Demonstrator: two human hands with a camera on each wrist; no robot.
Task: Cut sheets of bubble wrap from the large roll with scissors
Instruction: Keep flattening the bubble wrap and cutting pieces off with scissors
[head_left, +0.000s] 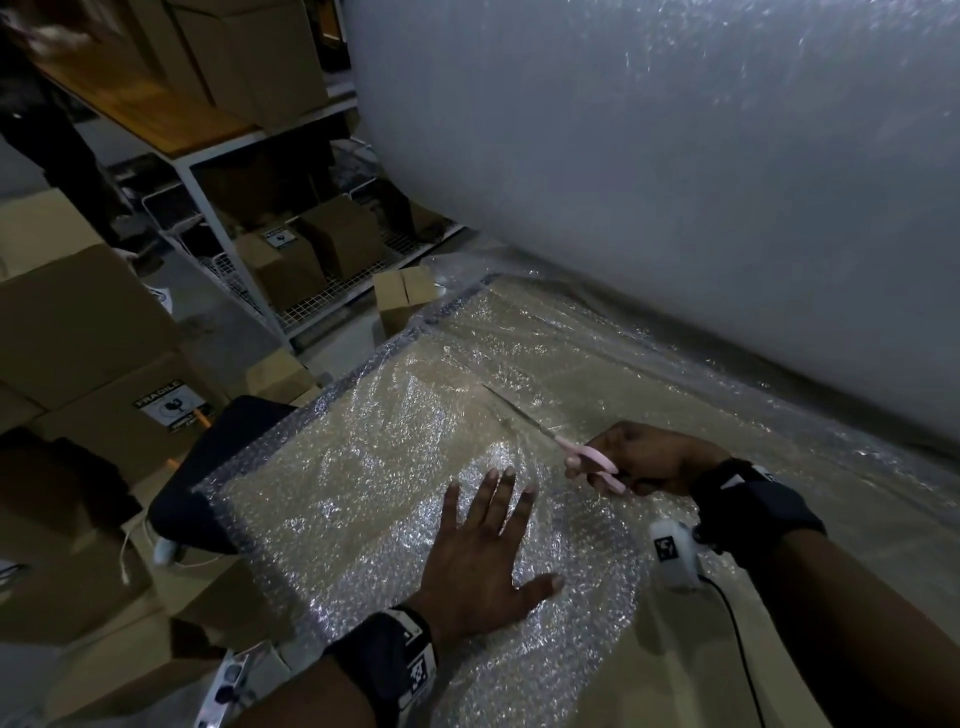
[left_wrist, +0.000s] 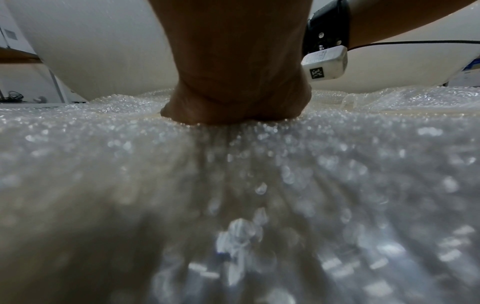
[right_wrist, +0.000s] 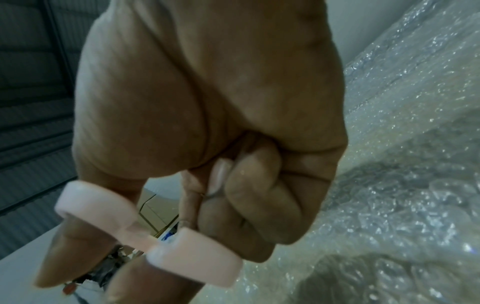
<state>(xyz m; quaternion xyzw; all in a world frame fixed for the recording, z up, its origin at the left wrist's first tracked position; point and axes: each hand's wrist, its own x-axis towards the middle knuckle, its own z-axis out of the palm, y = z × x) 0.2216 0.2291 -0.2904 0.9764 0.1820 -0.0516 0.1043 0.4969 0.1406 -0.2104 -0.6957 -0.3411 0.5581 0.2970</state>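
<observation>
The left hand (head_left: 480, 551) lies flat with fingers spread, pressing the bubble wrap sheet (head_left: 374, 467) onto the table. At its two o'clock, the right hand (head_left: 649, 460) grips pink-handled scissors (head_left: 561, 441), blades pointing toward ten o'clock over the sheet. The large roll (head_left: 675, 156) lies at twelve o'clock.

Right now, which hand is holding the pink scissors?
The right hand. Its fingers curl through the pink scissors, while the left hand lies flat with fingers spread, pressing the bubble wrap sheet down.
</observation>
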